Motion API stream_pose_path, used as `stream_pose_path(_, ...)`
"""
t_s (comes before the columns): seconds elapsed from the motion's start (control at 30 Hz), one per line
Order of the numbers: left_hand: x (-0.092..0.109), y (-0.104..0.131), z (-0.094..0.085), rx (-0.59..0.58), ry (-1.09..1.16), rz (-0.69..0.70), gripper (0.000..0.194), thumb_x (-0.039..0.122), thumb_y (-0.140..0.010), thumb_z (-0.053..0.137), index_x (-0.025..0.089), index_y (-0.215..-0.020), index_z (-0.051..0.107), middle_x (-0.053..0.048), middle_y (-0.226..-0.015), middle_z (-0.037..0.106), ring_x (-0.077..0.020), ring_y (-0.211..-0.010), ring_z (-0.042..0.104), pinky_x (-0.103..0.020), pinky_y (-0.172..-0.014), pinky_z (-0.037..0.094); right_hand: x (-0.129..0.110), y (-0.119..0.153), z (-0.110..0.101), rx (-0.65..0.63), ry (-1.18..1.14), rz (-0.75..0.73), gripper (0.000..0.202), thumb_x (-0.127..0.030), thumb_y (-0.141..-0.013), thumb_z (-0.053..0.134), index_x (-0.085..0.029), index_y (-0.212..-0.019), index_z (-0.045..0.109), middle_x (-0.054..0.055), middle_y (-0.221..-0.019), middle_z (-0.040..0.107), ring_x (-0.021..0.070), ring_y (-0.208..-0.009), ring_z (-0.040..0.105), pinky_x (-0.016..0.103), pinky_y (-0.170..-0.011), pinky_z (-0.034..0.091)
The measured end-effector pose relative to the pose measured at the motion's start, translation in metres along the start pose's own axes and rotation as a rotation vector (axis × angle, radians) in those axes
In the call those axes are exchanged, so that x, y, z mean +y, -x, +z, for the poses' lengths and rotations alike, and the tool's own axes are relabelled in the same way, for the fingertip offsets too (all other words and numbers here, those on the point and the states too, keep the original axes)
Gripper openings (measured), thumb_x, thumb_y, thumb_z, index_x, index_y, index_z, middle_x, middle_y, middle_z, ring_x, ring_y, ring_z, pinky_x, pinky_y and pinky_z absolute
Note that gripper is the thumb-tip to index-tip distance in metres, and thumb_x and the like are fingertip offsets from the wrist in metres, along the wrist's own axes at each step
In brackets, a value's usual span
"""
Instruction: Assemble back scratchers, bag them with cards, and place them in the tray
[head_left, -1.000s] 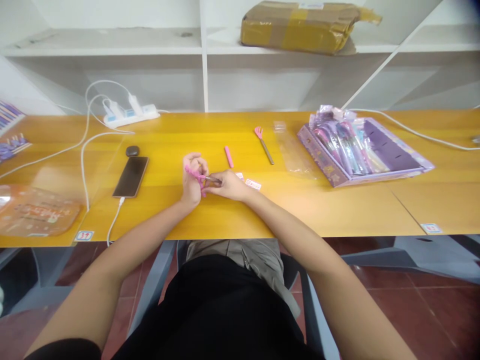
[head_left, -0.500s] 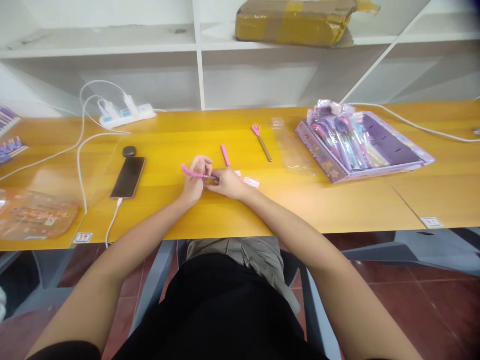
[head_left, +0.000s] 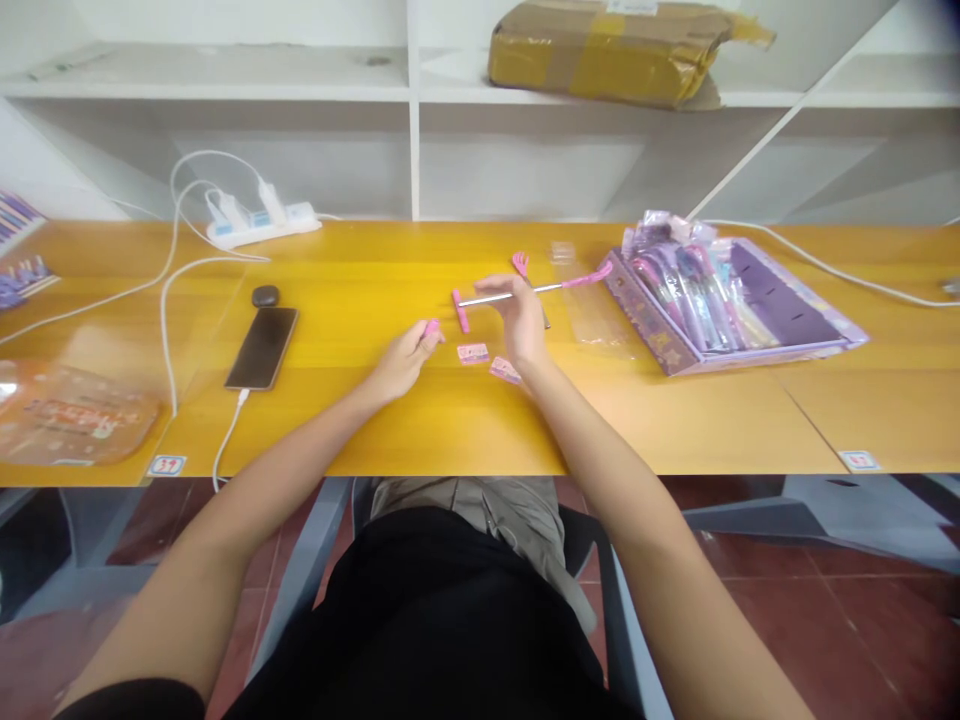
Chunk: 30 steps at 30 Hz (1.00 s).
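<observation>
My left hand [head_left: 405, 362] is closed around a short pink piece [head_left: 431, 327], mostly hidden by the fingers; it looks like a handle sleeve. In my right hand [head_left: 523, 325] is a back scratcher with a thin metal rod [head_left: 551, 288] and a curved pink end [head_left: 589, 277] pointing right. Its bare rod tip points left, above a pink tube [head_left: 463, 320] on the table. Behind my right hand lies a second back scratcher [head_left: 520, 262] with a pink claw, its rod partly covered. Two small printed cards [head_left: 472, 353] lie between and beneath my hands.
A purple box [head_left: 780, 357] with several wrapped items stands at right, beside a clear plastic sleeve [head_left: 596, 325]. At left are a phone [head_left: 262, 348] on a cable, a small black case [head_left: 265, 296], a power strip [head_left: 270, 226] and an orange plastic bag [head_left: 82, 420].
My hands have drawn apart. The back scratcher now lies across my right hand with its pink end turned right, and my left hand holds a pink piece. Both cards are more exposed.
</observation>
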<state>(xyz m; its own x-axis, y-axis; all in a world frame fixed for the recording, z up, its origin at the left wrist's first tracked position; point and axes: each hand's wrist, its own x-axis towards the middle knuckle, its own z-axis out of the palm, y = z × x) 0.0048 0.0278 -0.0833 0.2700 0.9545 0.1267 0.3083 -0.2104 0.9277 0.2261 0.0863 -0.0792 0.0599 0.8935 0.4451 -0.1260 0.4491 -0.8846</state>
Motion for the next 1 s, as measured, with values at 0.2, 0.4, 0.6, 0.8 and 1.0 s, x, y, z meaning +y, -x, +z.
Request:
stream_pose_path(0.2,0.007,0.006,0.003,-0.162,-0.063,0.032,0.047,0.063,-0.114,0.043,0.021,-0.110,0.065,0.004,-0.073,0.045,-0.0160,-0.068,0.045,-0.030,-0.068,0.038,-0.004,0.005,0.008,-0.084,-0.120,0.248,0.072,-0.093,-0.097,0.057,-0.023,-0.082,0.068,-0.005,-0.060,0.041,0.0102,-0.046,0.036,0.027,-0.043,0.030)
stream_pose_path(0.4,0.015,0.008,0.002,-0.266,-0.111,0.051,0.047,0.062,-0.112,0.047,0.020,-0.112,0.069,0.001,-0.077,0.054,-0.0175,-0.076,0.052,-0.031,-0.075,0.042,-0.005,0.014,0.019,-0.073,-0.173,0.267,0.070,-0.092,-0.096,0.060,-0.023,-0.088,0.067,-0.006,-0.064,0.054,0.0067,-0.037,0.039,0.026,-0.035,0.029)
stream_pose_path(0.6,0.015,0.009,0.005,-0.247,-0.074,0.037,0.048,0.062,-0.111,0.049,0.021,-0.121,0.071,-0.001,-0.080,0.061,-0.0192,-0.082,0.057,-0.030,-0.080,0.046,0.000,0.012,0.014,-0.090,-0.187,0.203,0.059,-0.082,-0.095,0.074,-0.023,-0.093,0.069,-0.007,-0.067,0.058,0.0060,-0.038,0.049,0.023,-0.036,0.039)
stream_pose_path(0.8,0.010,0.007,0.003,-0.217,-0.122,0.054,0.044,0.058,-0.112,0.047,0.020,-0.113,0.068,0.002,-0.075,0.053,-0.0170,-0.074,0.050,-0.030,-0.073,0.041,-0.007,0.012,0.011,-0.182,-0.063,0.151,0.060,-0.081,-0.096,0.072,-0.022,-0.098,0.075,-0.005,-0.072,0.060,0.0076,-0.046,0.060,0.021,-0.043,0.050)
stream_pose_path(1.0,0.002,0.008,0.004,-0.189,-0.090,0.040,0.048,0.054,-0.113,0.050,0.021,-0.143,0.064,0.004,-0.073,0.052,-0.0165,-0.069,0.051,-0.030,-0.071,0.042,-0.006,0.013,0.010,-0.267,-0.068,0.164,0.065,-0.086,-0.094,0.070,-0.022,-0.100,0.076,-0.004,-0.072,0.061,0.0089,-0.048,0.061,0.023,-0.047,0.054)
